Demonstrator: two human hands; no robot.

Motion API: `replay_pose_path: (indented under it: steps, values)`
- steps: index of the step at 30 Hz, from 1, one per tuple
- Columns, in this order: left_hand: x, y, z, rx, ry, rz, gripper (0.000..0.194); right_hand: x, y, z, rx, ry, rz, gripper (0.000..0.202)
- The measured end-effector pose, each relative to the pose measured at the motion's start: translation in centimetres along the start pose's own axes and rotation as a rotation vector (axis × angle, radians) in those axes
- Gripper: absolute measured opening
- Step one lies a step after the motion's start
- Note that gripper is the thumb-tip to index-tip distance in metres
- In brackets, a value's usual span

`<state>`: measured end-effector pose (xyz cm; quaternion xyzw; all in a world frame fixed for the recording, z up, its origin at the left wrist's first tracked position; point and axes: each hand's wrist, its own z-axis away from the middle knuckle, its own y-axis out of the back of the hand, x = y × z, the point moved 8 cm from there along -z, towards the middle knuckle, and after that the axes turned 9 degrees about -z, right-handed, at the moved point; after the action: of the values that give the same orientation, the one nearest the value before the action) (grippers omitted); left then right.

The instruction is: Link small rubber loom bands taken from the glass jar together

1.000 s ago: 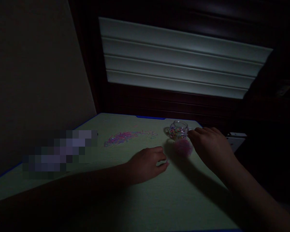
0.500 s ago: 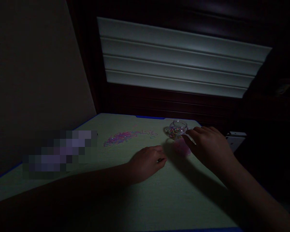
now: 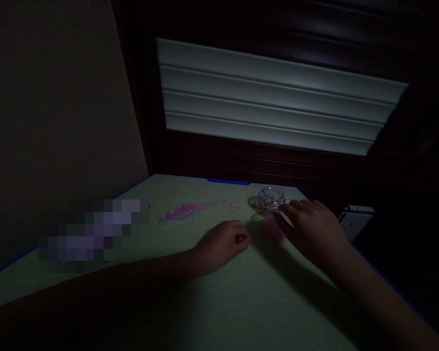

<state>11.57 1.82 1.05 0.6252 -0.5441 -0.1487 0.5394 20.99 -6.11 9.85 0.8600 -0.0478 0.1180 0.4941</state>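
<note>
Over the middle of the table, my left hand (image 3: 225, 243) is closed, thumb and fingertips drawn together; whatever they may hold is too dark and small to make out. My right hand (image 3: 310, 222) reaches in from the right, thumb and forefinger close together at the mouth of a small clear jar (image 3: 275, 230) with pink contents. Whether these fingers hold the rim or something small is hidden. Just behind stands another clear jar (image 3: 270, 199) with multicoloured small loops in it. Farther left lies a spread pile of pink and purple little loops, like rubber bands (image 3: 183, 212).
The pale green table (image 3: 241, 302) has a blue edge. A blurred-out purplish item (image 3: 95, 229) lies on its left side. Beyond the right edge sits a white device (image 3: 354, 222). A wall and a dark louvred panel (image 3: 270, 92) stand behind; the light is dim.
The view has shifted slightly, so the scene sits a little lower. My left fingers have curled closer together. My right hand stays at the pink jar's mouth.
</note>
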Motion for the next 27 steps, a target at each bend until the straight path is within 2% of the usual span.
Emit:
replay_pose_path:
  steps: [7, 13, 17, 21, 27]
  values:
    - [-3.5, -0.3, -0.3, 0.069, 0.265, 0.385, 0.021, -0.2, -0.1, -0.1, -0.002, 0.040, -0.031, 0.023]
    - [-4.4, 0.2, 0.1, 0.092, 0.442, 0.439, 0.028, -2.0, -0.2, 0.0, 0.013, 0.232, -0.119, 0.018]
    - [-3.5, 0.5, -0.1, 0.084, 0.414, 0.510, 0.028, -3.3, -1.0, 0.2, 0.009, 0.350, -0.146, 0.024]
    - [-2.8, 0.4, -0.3, 0.058, 0.350, 0.534, 0.024, -3.7, -1.9, 0.3, -0.005, 0.383, -0.122, 0.034]
    - [-1.6, 0.5, -0.6, 0.026, 0.240, 0.540, 0.019, -3.7, -1.9, 0.2, -0.014, 0.373, -0.102, 0.022]
